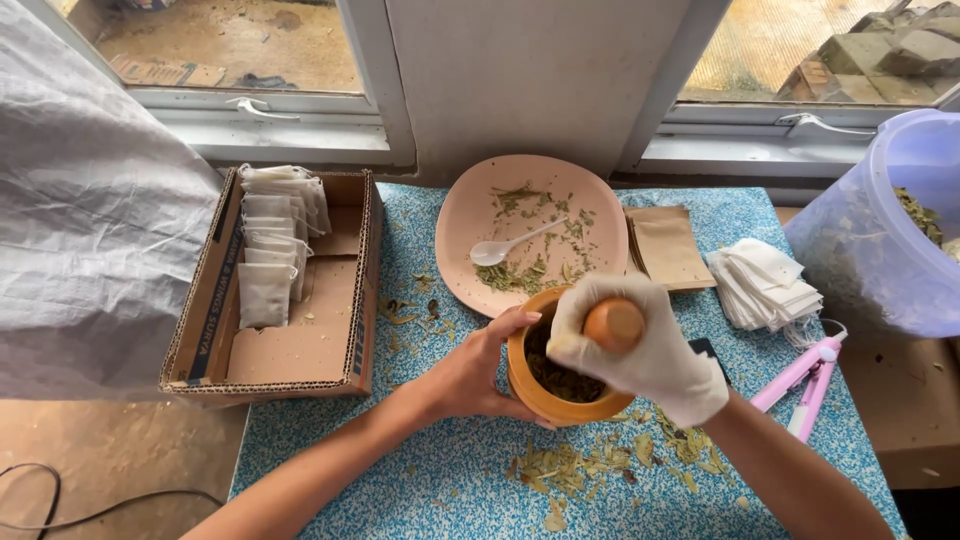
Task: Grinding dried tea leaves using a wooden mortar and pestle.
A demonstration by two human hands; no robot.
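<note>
Wooden mortar sat on the speckled blue table, a little to 4 o'clock of the view's centre, with dark crushed leaves inside. Left hand, bare, cupped the mortar's wall from 9 o'clock, fingers curled against it. Right hand, in a white glove, was wrapped tight around the pestle, whose rounded orange top showed between the fingers; its lower end was down in the bowl.

At 12 o'clock of the mortar lay a pink plate with dried leaf bits and a white spoon. At 9 o'clock stood a cardboard box holding small white bags. At 2 o'clock were brown pouches and a stack of white bags; at 3 o'clock, a pink tool. Loose leaf scraps were scattered at 6 o'clock.
</note>
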